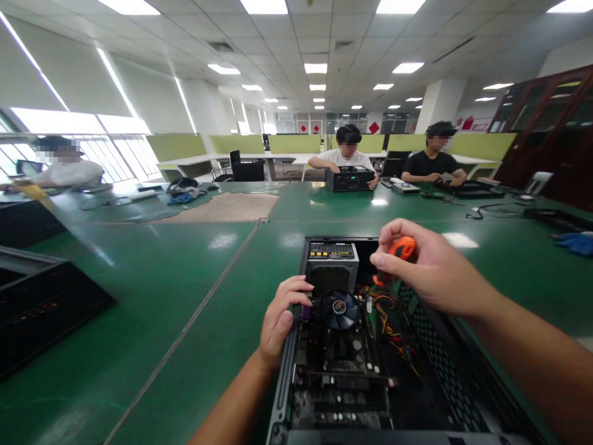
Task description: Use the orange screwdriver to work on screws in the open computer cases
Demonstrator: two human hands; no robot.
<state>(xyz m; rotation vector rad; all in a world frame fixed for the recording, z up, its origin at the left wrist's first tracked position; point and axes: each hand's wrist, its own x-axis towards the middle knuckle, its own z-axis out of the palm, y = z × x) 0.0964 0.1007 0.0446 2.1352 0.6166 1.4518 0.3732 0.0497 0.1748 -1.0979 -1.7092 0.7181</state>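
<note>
Case (442, 364), long axis toward twelve o'clock.
Our right hand (426, 266) pinches an orange tool (404, 248); our left hand (281, 309), fingers slightly spread, touches the case at ten.

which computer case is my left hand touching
The open black metal case, round dark fan exposed, at bottom centre: your left hand rests on its left edge. The other black cases sit far left and across the green table.

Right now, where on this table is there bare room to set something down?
Widest is the green table between your left hand and the dark case at far left. Another strip lies between your open computer case and the black box beyond it. It's crowded inside your case, around the fan and cables.
</note>
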